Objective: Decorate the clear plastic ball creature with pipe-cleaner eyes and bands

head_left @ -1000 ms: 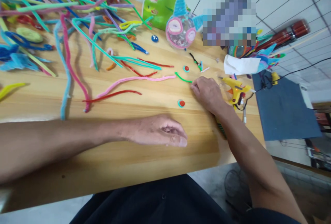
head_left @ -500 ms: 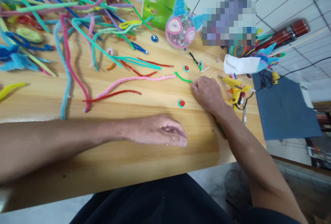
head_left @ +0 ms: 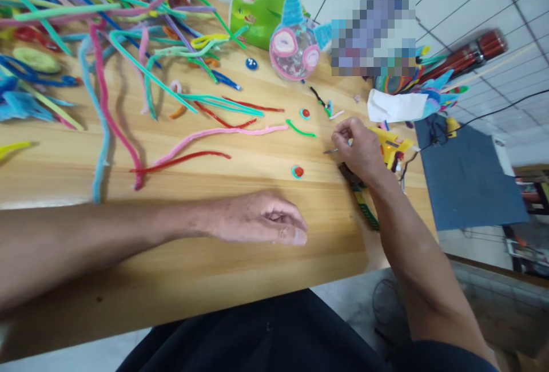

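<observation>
My right hand (head_left: 358, 146) is closed in a pinch on a thin pointed tool (head_left: 330, 151), whose dark tip sticks out to the left; its kind does not show. Partly behind that hand lies a yellow glue gun (head_left: 394, 144). Pliers with green and yellow handles (head_left: 364, 206) lie below the hand, beside my forearm. My left hand (head_left: 261, 217) rests on its side on the table, fingers curled and thumb against the index finger, with nothing visible inside. Above it sits a small red and teal disc (head_left: 298, 171); another such disc (head_left: 305, 113) and a short green pipe cleaner (head_left: 300, 129) lie farther off.
A pile of pipe cleaners (head_left: 128, 8) covers the back left of the wooden table (head_left: 206, 269). Behind stand a clear ball with blue horns and pink rings (head_left: 298, 60) and a green bag (head_left: 255, 8). White paper (head_left: 397, 106) and a dark mat (head_left: 467, 177) are at right.
My right hand has moved right, away from the green pipe cleaner's end, and now holds the thin pointed tool. More of the pliers shows. My left hand stays in place.
</observation>
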`<control>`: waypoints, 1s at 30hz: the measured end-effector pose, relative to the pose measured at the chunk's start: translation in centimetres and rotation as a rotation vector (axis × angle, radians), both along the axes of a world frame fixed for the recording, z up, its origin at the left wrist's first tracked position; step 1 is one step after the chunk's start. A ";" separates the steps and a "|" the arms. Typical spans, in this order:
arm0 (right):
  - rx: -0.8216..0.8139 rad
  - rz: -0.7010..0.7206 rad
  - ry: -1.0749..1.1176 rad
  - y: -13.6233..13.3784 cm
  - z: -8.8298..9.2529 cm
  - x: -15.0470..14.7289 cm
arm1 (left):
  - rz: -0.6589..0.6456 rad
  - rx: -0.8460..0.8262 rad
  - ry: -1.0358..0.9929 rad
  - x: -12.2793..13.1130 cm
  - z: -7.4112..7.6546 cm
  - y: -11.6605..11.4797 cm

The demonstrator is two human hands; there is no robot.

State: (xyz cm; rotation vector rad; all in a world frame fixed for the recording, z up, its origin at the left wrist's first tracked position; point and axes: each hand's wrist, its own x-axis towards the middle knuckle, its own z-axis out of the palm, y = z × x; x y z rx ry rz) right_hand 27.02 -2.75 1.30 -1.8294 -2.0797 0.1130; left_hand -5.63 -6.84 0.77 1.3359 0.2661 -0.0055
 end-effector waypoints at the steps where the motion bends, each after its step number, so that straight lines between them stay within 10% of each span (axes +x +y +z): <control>1: 0.019 -0.009 0.016 0.0 0.1 0.2 | -0.001 -0.001 -0.002 0.0 0.0 0.0; 10: 0.137 -0.177 0.054 -0.6 1.8 2.3 | 0.000 -0.010 0.023 0.1 0.0 -0.1; 30: -0.110 -0.025 0.113 -3.4 0.3 1.5 | -0.009 0.002 0.055 0.1 0.3 0.0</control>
